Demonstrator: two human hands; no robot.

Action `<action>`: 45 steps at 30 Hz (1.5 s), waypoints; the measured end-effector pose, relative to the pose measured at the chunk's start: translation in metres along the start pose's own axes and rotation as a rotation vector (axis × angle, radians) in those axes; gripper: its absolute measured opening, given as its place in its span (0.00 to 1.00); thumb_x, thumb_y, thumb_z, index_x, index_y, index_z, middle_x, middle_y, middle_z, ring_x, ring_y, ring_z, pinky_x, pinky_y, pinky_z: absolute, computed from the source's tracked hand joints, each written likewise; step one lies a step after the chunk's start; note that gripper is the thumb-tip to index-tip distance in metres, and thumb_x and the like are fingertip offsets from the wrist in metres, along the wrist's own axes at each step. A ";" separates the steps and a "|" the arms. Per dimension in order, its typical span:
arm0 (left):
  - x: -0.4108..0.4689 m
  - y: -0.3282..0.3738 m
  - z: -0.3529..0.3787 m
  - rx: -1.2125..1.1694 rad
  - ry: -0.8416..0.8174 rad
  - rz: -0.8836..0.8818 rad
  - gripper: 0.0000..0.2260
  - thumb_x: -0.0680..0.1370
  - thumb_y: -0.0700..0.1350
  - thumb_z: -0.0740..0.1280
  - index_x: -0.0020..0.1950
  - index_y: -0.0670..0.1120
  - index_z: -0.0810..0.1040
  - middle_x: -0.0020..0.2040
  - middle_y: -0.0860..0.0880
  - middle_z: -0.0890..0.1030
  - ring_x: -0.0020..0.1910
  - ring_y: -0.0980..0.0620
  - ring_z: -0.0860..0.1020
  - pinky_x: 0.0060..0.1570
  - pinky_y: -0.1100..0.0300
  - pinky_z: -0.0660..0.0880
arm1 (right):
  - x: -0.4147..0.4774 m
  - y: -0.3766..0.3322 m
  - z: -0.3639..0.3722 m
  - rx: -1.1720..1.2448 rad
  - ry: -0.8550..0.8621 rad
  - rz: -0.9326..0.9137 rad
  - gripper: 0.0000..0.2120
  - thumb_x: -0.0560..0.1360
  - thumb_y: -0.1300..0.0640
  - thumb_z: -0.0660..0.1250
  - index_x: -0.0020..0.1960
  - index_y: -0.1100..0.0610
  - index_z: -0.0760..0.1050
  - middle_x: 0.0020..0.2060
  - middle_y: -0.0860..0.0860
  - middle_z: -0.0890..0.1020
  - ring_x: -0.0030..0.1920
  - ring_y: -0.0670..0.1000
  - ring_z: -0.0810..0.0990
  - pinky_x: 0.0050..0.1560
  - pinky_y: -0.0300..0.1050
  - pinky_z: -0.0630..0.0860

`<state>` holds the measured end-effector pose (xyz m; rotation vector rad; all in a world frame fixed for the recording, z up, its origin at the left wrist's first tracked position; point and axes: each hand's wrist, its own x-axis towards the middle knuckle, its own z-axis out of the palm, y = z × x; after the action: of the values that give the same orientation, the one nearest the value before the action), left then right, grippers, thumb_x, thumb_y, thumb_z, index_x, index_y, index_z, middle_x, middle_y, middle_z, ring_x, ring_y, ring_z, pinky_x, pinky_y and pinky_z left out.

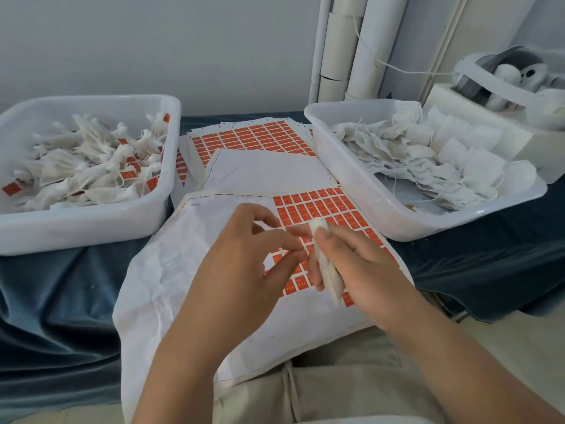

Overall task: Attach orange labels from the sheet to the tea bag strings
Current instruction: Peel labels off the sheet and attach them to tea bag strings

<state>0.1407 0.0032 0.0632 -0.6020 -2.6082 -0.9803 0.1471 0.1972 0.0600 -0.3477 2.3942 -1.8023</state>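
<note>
From the head camera we see the right hand (pixel 357 264) with its fingers curled round a white tea bag (pixel 328 270), just over the sheet (pixel 183 270). The sheet lies at the near edge of the desk (pixel 61 286) and hangs down onto the lap. Its orange labels (pixel 318 206) are on the right side. The left hand (pixel 244 264) presses thumb and first finger together beside the tea bag; we cannot tell what they pinch. A left tub (pixel 76 231) of labelled bags sits at the left edge, a right tub (pixel 351 179) of plain bags at the right edge.
</note>
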 end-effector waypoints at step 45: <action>-0.001 0.020 -0.001 -0.469 0.074 0.018 0.06 0.78 0.49 0.73 0.49 0.62 0.85 0.43 0.63 0.86 0.43 0.58 0.86 0.42 0.67 0.81 | 0.009 0.026 -0.007 0.860 -0.506 -0.054 0.20 0.84 0.50 0.58 0.38 0.57 0.78 0.30 0.50 0.77 0.33 0.50 0.75 0.45 0.48 0.75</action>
<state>0.1510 0.0158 0.0745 -0.6754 -2.3078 -1.5916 0.1339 0.2086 0.0370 -0.6451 1.1563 -2.2097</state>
